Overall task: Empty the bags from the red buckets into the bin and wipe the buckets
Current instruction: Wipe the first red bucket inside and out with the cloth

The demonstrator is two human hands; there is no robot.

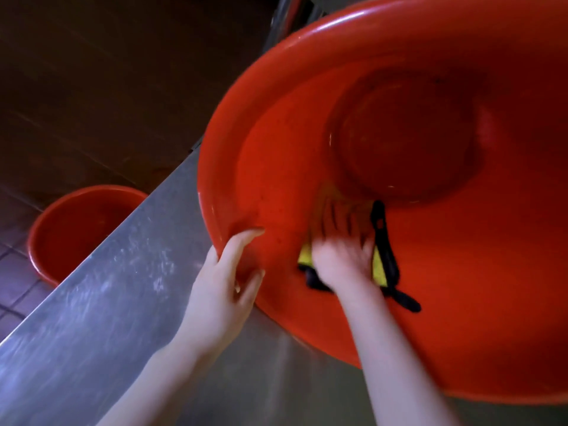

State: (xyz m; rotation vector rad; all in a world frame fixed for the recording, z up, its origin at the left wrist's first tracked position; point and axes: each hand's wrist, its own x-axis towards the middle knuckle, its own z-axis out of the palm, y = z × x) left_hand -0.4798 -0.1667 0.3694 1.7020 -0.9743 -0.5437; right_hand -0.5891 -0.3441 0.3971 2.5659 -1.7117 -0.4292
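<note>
Two hands: left hand [221,281] curled round red bucket [461,272] rim, right hand [341,259] flat on cloth [378,270] inside.

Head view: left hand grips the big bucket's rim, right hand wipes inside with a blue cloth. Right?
Colour is wrong: the head view shows the cloth is yellow with black trim, not blue. The left hand does grip the rim of the big bucket and the right hand presses the cloth inside.

Noted heavy motion blur on right hand [341,256], covering most of yellow-and-black cloth [378,270], with finger pose unreadable, possibly flat. Lost top and right of large red bucket [276,167] past frame edges. Saw second bucket [76,229] only partly, behind steel counter [107,287].
</note>
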